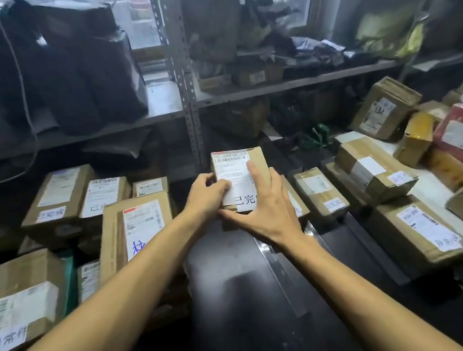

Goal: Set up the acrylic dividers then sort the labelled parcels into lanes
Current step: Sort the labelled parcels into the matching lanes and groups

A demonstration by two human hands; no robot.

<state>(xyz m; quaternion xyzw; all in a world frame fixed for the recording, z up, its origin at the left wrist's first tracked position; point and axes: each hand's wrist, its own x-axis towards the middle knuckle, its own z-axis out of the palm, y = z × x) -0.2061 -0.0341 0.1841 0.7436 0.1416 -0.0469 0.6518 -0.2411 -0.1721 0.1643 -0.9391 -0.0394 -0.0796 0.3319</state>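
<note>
cardboard parcel (255, 162), long axis away from you: your left hand (206, 195) pinches its left edge, right hand (266, 210) clasps the right side, nearer the acrylic divider (283, 280).

Parcel (255, 158) mid-frame: handwritten tag (246, 201) shows only two chars, the rest is behind the right hand (266, 209). Left edge is covered by the left hand (208, 195). Printed label (230, 166) txt too small to read. Clear divider (287, 284) on the bench (241, 318) runs under the right forearm (far end hidden). Top-shelf bags (69, 78) blurred. Bottom-left box (17, 303) cut by frame edge.
</note>
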